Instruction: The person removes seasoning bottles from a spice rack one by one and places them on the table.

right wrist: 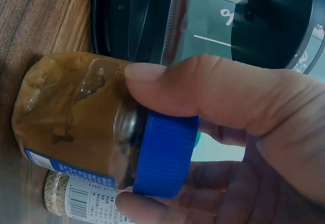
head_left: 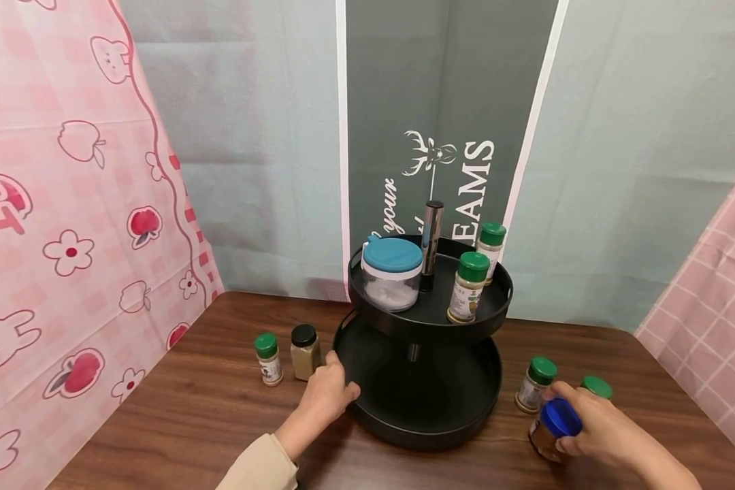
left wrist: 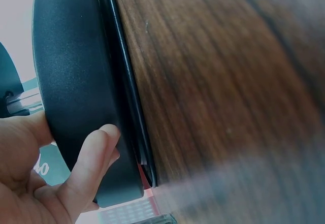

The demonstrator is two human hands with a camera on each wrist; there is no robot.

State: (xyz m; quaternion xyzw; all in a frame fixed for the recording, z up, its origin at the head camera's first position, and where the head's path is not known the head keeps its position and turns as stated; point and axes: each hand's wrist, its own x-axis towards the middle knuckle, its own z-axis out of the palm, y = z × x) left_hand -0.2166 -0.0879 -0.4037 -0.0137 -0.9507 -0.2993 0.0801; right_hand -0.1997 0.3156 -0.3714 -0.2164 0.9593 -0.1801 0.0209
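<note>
A jar of brown paste with a blue lid (right wrist: 167, 155) is gripped near its top by my right hand (head_left: 600, 425); in the head view the jar (head_left: 545, 441) tilts, low over the table's right side. My left hand (head_left: 326, 395) pinches the wall of the lower tray (left wrist: 76, 82) of a black two-tier rack, at its left side. The lower tray (head_left: 425, 435) holds nothing. On the upper tray (head_left: 429, 330) stand a jar with a teal lid (head_left: 393, 272), a tall silver cylinder (head_left: 430, 245) and two green-capped seasoning bottles (head_left: 467, 289).
Left of the rack stand a green-capped bottle (head_left: 269, 361) and a black-capped bottle (head_left: 305, 350). Close by my right hand are another green-capped bottle (head_left: 534, 384) and one partly hidden behind the hand (head_left: 597, 386). Printed cloths (head_left: 269, 170) hang around the wooden table.
</note>
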